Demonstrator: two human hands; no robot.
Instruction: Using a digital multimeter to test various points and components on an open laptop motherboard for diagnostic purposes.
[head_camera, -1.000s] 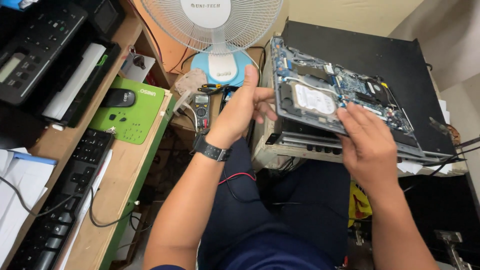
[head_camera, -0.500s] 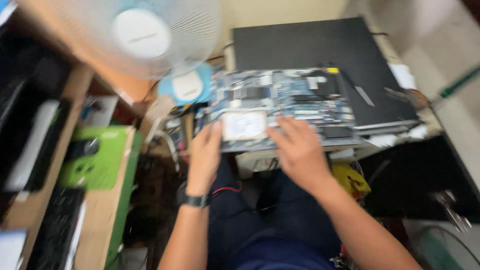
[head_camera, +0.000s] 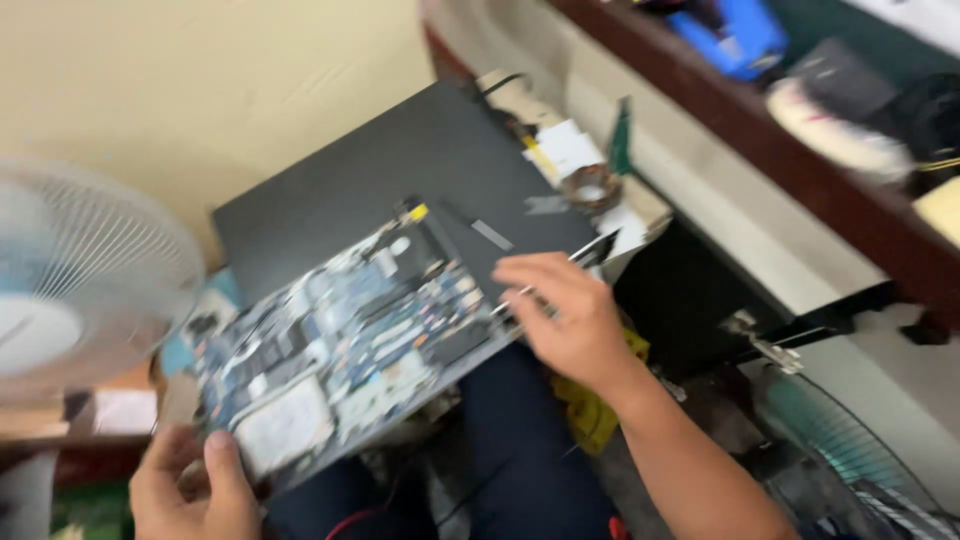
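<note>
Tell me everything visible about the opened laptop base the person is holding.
The opened laptop base is a flat rectangular chassis with its cover off, showing a bluish circuit board, dark chips and a silvery drive at its lower left corner. It looks like metal and plastic, blurred by motion. It is tilted over the person's lap, partly overlapping a closed black laptop. The left hand grips its lower left corner; the right hand is at its right edge.

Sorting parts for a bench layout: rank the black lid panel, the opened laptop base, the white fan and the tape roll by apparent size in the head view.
1. Black lid panel
2. Laptop base, close behind and nearer the camera, so unsure
3. Fan, cut off at the frame edge, so unsure
4. Tape roll, clearly smallest
</note>
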